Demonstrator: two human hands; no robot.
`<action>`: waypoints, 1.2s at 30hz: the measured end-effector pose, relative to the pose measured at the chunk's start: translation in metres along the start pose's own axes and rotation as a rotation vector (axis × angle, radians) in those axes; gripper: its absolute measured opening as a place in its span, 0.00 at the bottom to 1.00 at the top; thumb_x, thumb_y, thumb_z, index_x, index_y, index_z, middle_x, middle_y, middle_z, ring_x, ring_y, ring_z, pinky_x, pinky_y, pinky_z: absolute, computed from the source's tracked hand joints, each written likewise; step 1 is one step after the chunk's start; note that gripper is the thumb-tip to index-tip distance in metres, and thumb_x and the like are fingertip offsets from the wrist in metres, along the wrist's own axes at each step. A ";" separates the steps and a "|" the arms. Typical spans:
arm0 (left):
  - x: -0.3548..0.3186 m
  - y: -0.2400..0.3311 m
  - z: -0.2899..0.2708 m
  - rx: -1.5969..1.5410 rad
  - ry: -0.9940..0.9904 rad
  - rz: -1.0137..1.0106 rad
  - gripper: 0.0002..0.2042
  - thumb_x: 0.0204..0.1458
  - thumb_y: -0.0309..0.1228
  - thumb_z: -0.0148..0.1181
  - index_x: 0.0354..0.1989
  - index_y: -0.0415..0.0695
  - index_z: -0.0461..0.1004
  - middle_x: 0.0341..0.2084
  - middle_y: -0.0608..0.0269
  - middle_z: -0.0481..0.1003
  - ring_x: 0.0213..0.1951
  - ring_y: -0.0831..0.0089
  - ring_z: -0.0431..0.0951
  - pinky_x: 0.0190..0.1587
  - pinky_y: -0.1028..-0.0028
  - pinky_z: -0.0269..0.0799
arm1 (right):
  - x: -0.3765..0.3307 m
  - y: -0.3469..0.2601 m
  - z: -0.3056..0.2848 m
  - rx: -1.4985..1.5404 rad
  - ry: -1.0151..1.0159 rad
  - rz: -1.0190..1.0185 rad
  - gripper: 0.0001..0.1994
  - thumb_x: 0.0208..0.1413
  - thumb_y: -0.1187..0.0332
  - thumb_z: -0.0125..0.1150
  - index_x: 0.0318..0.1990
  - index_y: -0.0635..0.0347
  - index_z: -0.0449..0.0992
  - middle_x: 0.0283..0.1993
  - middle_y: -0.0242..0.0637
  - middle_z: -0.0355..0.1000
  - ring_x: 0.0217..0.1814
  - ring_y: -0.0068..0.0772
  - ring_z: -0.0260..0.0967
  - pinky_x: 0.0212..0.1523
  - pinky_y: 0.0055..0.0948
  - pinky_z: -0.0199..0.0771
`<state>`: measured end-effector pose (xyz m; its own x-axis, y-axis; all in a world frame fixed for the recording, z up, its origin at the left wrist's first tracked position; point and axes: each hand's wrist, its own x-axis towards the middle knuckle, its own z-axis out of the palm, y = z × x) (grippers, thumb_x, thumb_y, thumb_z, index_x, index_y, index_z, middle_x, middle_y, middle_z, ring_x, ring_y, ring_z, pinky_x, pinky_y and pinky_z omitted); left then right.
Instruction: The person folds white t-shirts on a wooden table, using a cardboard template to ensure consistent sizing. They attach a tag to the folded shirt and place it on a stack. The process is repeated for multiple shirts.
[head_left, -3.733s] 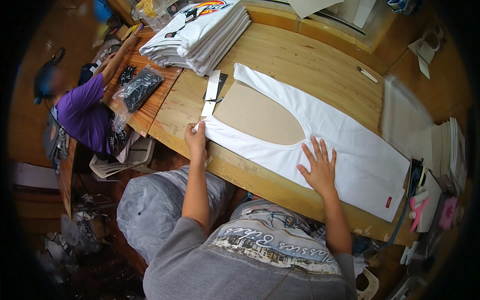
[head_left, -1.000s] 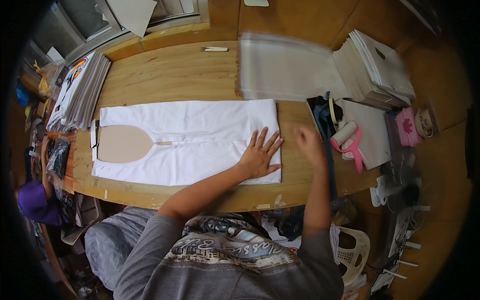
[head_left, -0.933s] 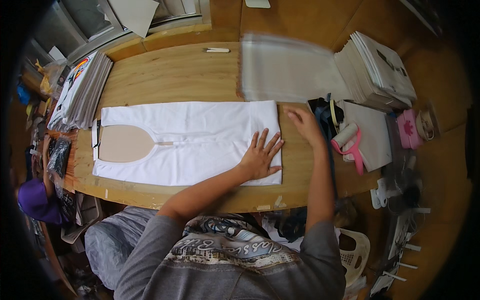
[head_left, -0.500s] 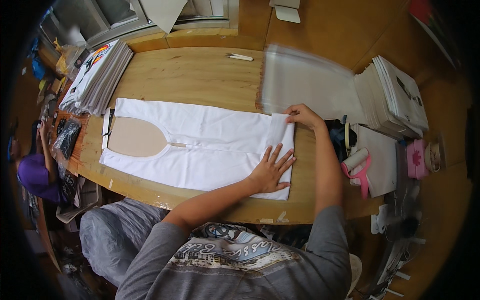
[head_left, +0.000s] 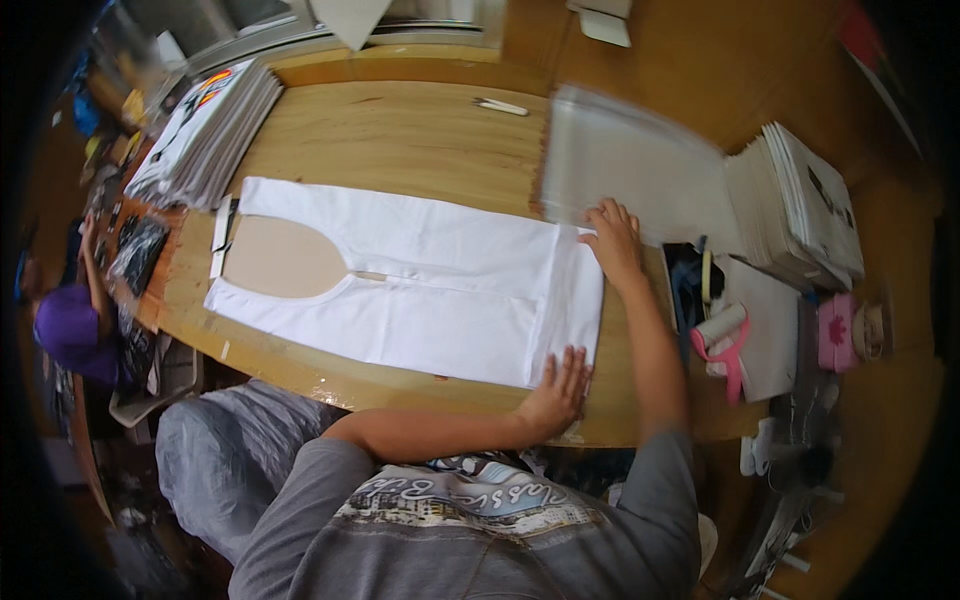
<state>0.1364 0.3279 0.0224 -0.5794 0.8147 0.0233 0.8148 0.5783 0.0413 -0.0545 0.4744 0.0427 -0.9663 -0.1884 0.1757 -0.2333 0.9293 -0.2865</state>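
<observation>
Left hand on white shirt; right hand, probably.

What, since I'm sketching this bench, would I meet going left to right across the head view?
Co-worker's purple shirt → stack of folded white garments → flat white garment → right hand → lint roller → pink box.
</observation>
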 end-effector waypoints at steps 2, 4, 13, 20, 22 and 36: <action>0.001 0.008 0.003 0.185 0.060 0.068 0.24 0.46 0.33 0.40 0.52 0.32 0.54 0.46 0.28 0.56 0.46 0.42 0.62 0.40 0.56 0.66 | -0.023 -0.008 0.021 0.029 0.113 -0.082 0.23 0.41 0.60 0.58 0.47 0.55 0.65 0.54 0.41 0.56 0.56 0.39 0.52 0.54 0.40 0.47; 0.001 0.011 0.007 0.122 0.112 0.123 0.21 0.46 0.35 0.40 0.49 0.38 0.59 0.44 0.32 0.60 0.41 0.44 0.65 0.33 0.60 0.70 | -0.038 -0.016 0.035 0.028 0.067 -0.147 0.26 0.44 0.61 0.55 0.53 0.54 0.60 0.58 0.42 0.51 0.60 0.41 0.47 0.56 0.41 0.45; 0.023 -0.034 -0.012 -0.501 0.205 0.065 0.08 0.37 0.27 0.51 0.25 0.36 0.68 0.30 0.49 0.65 0.31 0.56 0.70 0.29 0.67 0.69 | -0.080 0.016 0.018 0.221 0.019 -0.184 0.21 0.40 0.83 0.43 0.46 0.62 0.66 0.56 0.44 0.54 0.58 0.39 0.51 0.57 0.31 0.50; -0.021 -0.067 -0.140 -1.327 0.619 0.311 0.08 0.36 0.21 0.52 0.27 0.38 0.63 0.28 0.55 0.63 0.34 0.58 0.67 0.31 0.66 0.64 | -0.081 -0.008 -0.056 0.722 0.337 -0.410 0.09 0.48 0.68 0.43 0.35 0.63 0.66 0.49 0.42 0.59 0.51 0.31 0.55 0.52 0.29 0.56; -0.042 -0.077 -0.150 -1.483 0.672 0.410 0.10 0.40 0.22 0.52 0.33 0.40 0.63 0.32 0.59 0.63 0.39 0.64 0.65 0.33 0.70 0.66 | -0.060 -0.035 -0.081 1.000 0.617 -0.338 0.08 0.49 0.67 0.43 0.32 0.61 0.65 0.45 0.41 0.59 0.46 0.30 0.57 0.49 0.29 0.59; -0.234 -0.194 -0.001 -1.616 0.993 -1.370 0.09 0.51 0.29 0.47 0.32 0.35 0.58 0.20 0.58 0.67 0.17 0.73 0.72 0.17 0.77 0.73 | 0.152 -0.235 0.122 0.634 -0.542 -0.022 0.09 0.41 0.68 0.60 0.26 0.66 0.71 0.20 0.30 0.65 0.22 0.20 0.58 0.24 0.22 0.59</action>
<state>0.1138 0.0246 0.0100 -0.8059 -0.4218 -0.4154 -0.2922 -0.3269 0.8988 -0.1600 0.1890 0.0222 -0.8416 -0.4819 -0.2439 -0.1134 0.5992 -0.7926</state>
